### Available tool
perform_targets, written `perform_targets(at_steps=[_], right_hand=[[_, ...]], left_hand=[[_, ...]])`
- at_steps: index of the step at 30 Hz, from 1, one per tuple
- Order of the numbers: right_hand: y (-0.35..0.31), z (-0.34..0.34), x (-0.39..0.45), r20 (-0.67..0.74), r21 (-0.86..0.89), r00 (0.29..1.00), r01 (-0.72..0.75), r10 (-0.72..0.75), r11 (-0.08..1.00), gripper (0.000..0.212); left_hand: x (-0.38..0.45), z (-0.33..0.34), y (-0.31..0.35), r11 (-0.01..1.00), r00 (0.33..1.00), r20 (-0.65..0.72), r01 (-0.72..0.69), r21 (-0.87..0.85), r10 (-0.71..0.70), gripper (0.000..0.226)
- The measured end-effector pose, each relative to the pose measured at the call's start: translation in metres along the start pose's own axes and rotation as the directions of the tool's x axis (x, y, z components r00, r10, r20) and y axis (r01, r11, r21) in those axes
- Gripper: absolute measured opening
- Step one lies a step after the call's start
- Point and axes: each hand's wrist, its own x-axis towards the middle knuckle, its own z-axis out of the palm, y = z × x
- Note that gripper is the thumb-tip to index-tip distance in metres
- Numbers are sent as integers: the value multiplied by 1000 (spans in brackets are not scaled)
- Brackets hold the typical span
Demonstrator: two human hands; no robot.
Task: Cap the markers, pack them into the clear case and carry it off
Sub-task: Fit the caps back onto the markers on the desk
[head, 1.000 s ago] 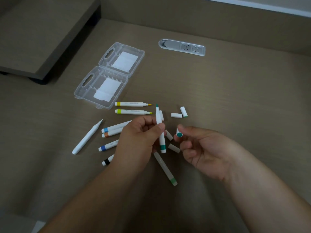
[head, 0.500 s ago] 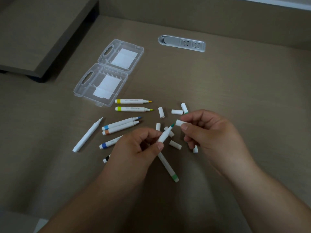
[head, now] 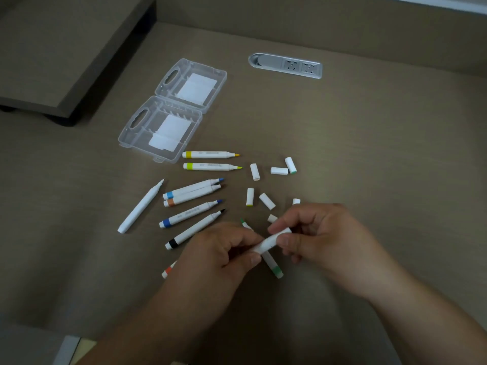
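My left hand (head: pixel 224 256) grips a white marker (head: pixel 266 245) by its body. My right hand (head: pixel 316 238) pinches the white cap (head: pixel 283 231) that now sits over the marker's tip. Under my hands lies a light-green marker (head: pixel 274 266) on the desk. Several uncapped markers lie to the left: two yellow ones (head: pixel 210 154), a light-blue one (head: pixel 192 188), an orange one (head: pixel 191 197), a blue one (head: pixel 189 213), a black one (head: pixel 193 230), a plain white one (head: pixel 141 206). Several loose white caps (head: pixel 254 172) are scattered behind my hands. The clear case (head: pixel 160 130) lies open at the back left.
A silver socket panel (head: pixel 286 65) is set into the desk at the back. A raised brown shelf (head: pixel 60 48) stands at the far left. A red-banded marker end (head: pixel 168 271) peeks out beside my left wrist.
My right hand brought the cap onto the marker's teal tip, which no longer shows. Both hands came closer together and lower in the view.
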Motion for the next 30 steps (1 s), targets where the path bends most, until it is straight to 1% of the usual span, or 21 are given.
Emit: perform_targets(at_steps=[4,5,7,9,12,14,16,18,20,22,24,26,28,30], right_hand=[[6,8,-6,-23,65,999,-28,30,997,20],[8,11,-7,-33,131,999,-36,41,991,20],[11,21,-10,-39,306,995,-72,88,949,21],[16,32,-13,-63,397,990,-91,126,913,18],[23,38,-15,-131,373,984,-66,123,926,13],[23,37,-15,-146,366,982,-62,123,928,14],[22,32,-13,-157,386,975,-88,159,918,15],[21,20,-10,-218,322,959,-107,183,941,12],[22,2,-7,-319,217,927,-130,196,967,12],[25,-15,-4,-431,95,880,-178,202,979,10],[32,-29,-3,-523,-36,835,-223,171,974,10],[37,-36,-2,-577,-171,807,-271,126,947,11],[42,-41,1,-601,-266,792,-324,107,908,9],[46,-44,3,-611,-305,783,-366,114,879,8]], left_hand=[[-6,7,-5,998,999,-5,41,-46,-41,23],[-6,10,-5,996,998,-24,53,-72,-55,21],[-8,15,-2,985,992,-106,55,-162,-73,17],[-6,20,3,977,982,-169,54,-205,-89,11],[-4,26,6,986,979,-160,103,-129,-124,8],[-5,26,6,988,983,-136,111,-111,-126,8],[-9,22,5,988,983,-135,110,-111,-125,8],[-10,14,3,988,976,-163,135,-68,-145,4],[-6,9,0,985,973,-167,167,47,-157,8],[3,9,2,964,979,-98,197,177,-182,16],[15,16,6,935,983,-20,182,306,-185,28],[28,24,9,899,979,54,159,407,-197,36],[37,30,12,860,970,107,140,491,-219,38],[42,35,14,824,973,95,126,552,-212,37]])
